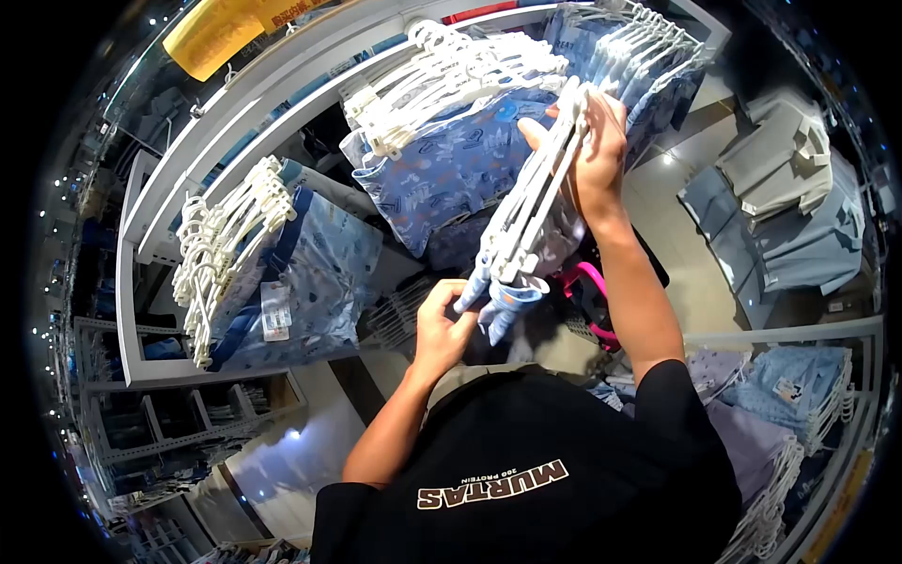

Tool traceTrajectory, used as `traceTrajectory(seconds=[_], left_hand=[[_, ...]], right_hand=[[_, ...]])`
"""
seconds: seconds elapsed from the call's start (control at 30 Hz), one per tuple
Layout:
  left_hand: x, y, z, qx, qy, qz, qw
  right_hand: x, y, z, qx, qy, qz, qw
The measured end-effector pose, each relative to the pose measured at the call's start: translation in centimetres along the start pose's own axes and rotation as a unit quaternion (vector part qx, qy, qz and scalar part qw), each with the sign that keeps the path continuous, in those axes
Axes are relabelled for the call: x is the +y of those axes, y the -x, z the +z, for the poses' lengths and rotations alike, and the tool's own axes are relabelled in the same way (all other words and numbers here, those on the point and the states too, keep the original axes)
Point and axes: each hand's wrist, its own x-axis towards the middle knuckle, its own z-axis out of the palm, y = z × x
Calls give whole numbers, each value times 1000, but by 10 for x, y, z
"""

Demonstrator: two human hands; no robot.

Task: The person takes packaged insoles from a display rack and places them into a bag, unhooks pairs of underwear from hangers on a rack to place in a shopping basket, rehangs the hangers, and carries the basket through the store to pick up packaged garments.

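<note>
A bundle of white plastic hangers [537, 202] with light blue patterned garments [512, 303] clipped to it is held up in front of my chest. My right hand [599, 150] is closed around the hook end of the bundle. At its lower end, my left hand [443, 324] pinches the clip end and the edge of the blue fabric. Just beyond lies a stack of blue printed garments [442, 169] on white hangers [456, 80]. How many hangers my right hand grips cannot be counted.
On the left of the white shelf [129, 282] lies another stack of blue garments [315, 268] with white hangers [230, 230]. More hung clothes [648, 56] are at the back right. A pink-handled basket [594, 291] stands beside me. Grey and beige clothes [785, 197] are at right.
</note>
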Motion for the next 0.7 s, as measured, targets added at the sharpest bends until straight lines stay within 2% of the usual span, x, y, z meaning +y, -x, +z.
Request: traceTrajectory(seconds=[0.07,0.17,0.2,0.3,0.43,0.57,0.7], left_hand=[[-2,0,-3,35,35,-27,998],[-11,4,-6,52,64,-53,995],[-19,6,-7,63,47,-46,996],[-33,11,-9,58,14,-55,997],[-37,14,-6,88,32,-62,994],[-51,19,-6,95,22,-80,992],[-50,19,-6,81,7,-93,992]], right_hand=[[4,-17,7,-10,15,-30,999],[9,-29,21,-17,24,-23,999],[17,-28,28,-18,31,-11,999],[27,-27,44,-50,73,-59,994],[24,-23,64,-76,88,8,993],[20,-26,62,-36,125,-60,990],[19,-20,62,-60,174,-36,982]])
